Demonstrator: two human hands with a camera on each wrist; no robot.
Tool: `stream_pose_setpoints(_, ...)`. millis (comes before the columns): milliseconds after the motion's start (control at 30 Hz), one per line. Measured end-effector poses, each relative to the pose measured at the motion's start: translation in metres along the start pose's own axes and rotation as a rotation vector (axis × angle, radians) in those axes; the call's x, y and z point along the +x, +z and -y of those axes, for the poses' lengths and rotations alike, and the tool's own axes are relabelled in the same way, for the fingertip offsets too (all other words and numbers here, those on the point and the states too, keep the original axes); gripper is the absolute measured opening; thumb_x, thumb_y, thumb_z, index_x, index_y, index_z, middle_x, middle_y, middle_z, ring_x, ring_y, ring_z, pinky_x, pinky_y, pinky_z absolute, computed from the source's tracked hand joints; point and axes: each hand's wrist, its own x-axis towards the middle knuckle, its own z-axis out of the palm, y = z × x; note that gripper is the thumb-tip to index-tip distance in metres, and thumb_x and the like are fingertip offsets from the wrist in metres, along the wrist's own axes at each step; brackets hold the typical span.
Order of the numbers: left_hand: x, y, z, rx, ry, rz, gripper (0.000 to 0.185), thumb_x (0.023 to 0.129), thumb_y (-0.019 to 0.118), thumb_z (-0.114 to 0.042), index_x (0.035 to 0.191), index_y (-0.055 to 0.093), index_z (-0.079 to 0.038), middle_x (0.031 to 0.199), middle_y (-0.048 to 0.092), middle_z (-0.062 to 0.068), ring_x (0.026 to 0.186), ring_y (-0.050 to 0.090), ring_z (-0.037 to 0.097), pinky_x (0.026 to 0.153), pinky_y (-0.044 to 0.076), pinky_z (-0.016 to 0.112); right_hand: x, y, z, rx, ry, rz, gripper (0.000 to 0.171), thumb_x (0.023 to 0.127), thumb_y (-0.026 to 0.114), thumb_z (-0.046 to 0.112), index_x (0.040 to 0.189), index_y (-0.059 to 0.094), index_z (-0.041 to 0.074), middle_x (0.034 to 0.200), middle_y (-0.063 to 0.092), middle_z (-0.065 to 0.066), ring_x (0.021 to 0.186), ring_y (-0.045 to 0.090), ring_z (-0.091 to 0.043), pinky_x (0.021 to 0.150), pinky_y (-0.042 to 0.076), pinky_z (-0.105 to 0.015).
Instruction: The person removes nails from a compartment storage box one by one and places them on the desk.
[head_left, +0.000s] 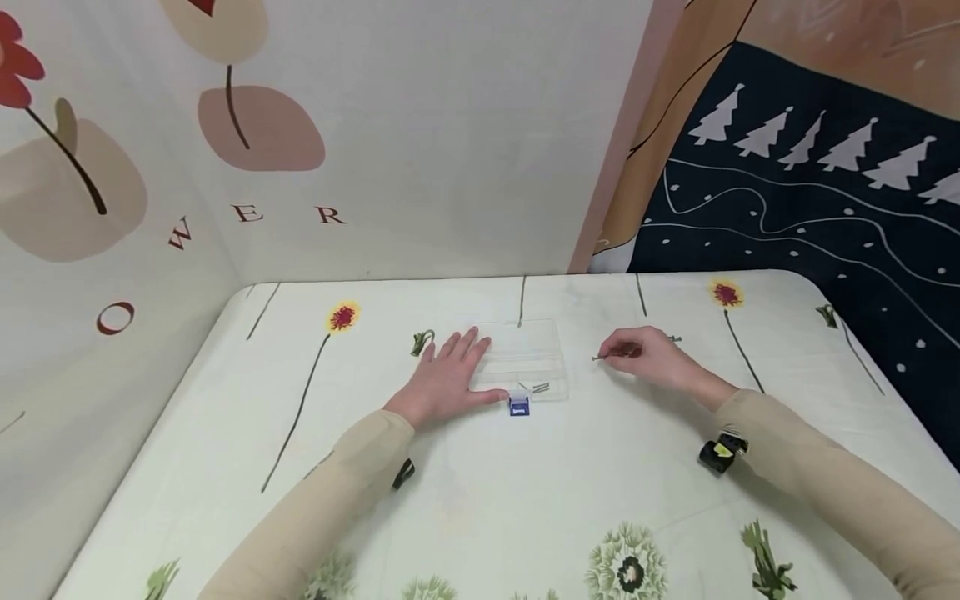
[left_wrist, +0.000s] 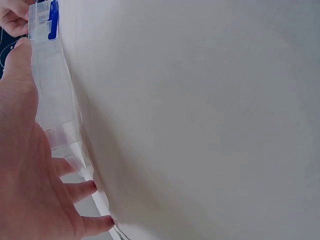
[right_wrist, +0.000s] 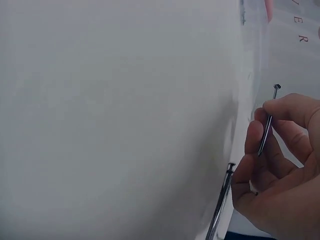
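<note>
A clear plastic box with a blue latch lies on the table at the centre of the head view. Several thin metal nails show in its near compartment. My left hand rests at the box's left side, fingers spread and thumb stretched along the near edge toward the latch. To the right of the box, my right hand pinches a nail between thumb and fingers, its flat head pointing outward. On the table beside that hand lie more nails, partly hidden behind it in the head view.
A white flower-printed cloth covers the table. Behind it hangs a pale printed curtain, with a dark tree-patterned fabric at the right. A small black device sits at the right wrist.
</note>
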Motion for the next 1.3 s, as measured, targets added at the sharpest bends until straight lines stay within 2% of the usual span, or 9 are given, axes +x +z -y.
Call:
stream_pose_setpoints(233,0.0,-0.001,0.0,-0.011,0.004,-0.003,0.094,0.086,0.043,-0.075,0.155,0.021,-0.014,0.161,0.01,0.01,0.144,0.013,0.035,0.11,0.012,0.062,-0.01,-0.007,-0.012,-0.029,0.013,-0.019,0.011,0.089,0.064,-0.001,0.097,0.071,0.003,0.098,0.068,-0.006,0.095,0.061,-0.023,0.086,0.049,-0.033)
stream_pose_setpoints(400,0.0,0.0,0.0,-0.002,0.004,-0.001,0.095,0.086,0.042,-0.075,0.155,0.021,-0.015,0.161,0.01,0.01,0.144,0.013,0.034,0.11,0.012,0.062,-0.017,-0.014,-0.017,-0.018,0.018,-0.04,0.011,0.089,0.066,0.001,0.099,0.071,0.002,0.101,0.069,-0.009,0.096,0.061,-0.023,0.085,0.049,-0.031)
stream_pose_setpoints(600,0.001,0.001,0.0,0.006,0.002,0.004,0.095,0.086,0.041,-0.075,0.156,0.02,-0.015,0.161,0.009,0.01,0.145,0.013,0.034,0.11,0.012,0.062,-0.024,-0.022,-0.023,-0.055,0.032,-0.068,0.01,0.089,0.067,0.002,0.098,0.071,0.003,0.1,0.069,-0.01,0.094,0.062,-0.022,0.082,0.049,-0.028)
stream_pose_setpoints(733,0.001,0.001,0.001,0.006,-0.002,0.006,0.095,0.086,0.042,-0.075,0.156,0.019,-0.015,0.161,0.009,0.009,0.145,0.013,0.034,0.11,0.011,0.061,-0.025,-0.024,-0.026,-0.082,0.027,-0.08,0.01,0.089,0.067,0.002,0.097,0.072,0.004,0.098,0.07,-0.008,0.093,0.062,-0.022,0.082,0.049,-0.028)
stream_pose_setpoints(933,0.001,0.0,0.0,-0.009,0.0,0.012,0.095,0.086,0.042,-0.075,0.156,0.019,-0.015,0.161,0.009,0.01,0.145,0.012,0.035,0.11,0.011,0.062,-0.023,-0.025,-0.031,-0.125,0.034,-0.105,0.01,0.089,0.066,0.001,0.097,0.072,0.004,0.098,0.07,-0.008,0.095,0.063,-0.025,0.085,0.05,-0.036)
stream_pose_setpoints(1200,0.0,0.0,-0.001,-0.008,-0.005,0.017,0.095,0.086,0.041,-0.076,0.156,0.019,-0.015,0.161,0.009,0.01,0.145,0.012,0.035,0.11,0.011,0.062,-0.021,-0.03,-0.033,-0.13,0.07,-0.092,0.011,0.091,0.065,0.003,0.099,0.072,0.004,0.101,0.07,-0.009,0.098,0.061,-0.025,0.086,0.049,-0.034)
stream_pose_setpoints(1300,0.0,-0.001,-0.001,-0.008,-0.005,0.015,0.095,0.086,0.042,-0.076,0.156,0.019,-0.015,0.161,0.009,0.01,0.145,0.012,0.035,0.11,0.011,0.062,-0.02,-0.031,-0.032,-0.118,0.06,-0.084,0.011,0.091,0.065,0.004,0.1,0.072,0.003,0.102,0.069,-0.01,0.098,0.061,-0.027,0.087,0.049,-0.038)
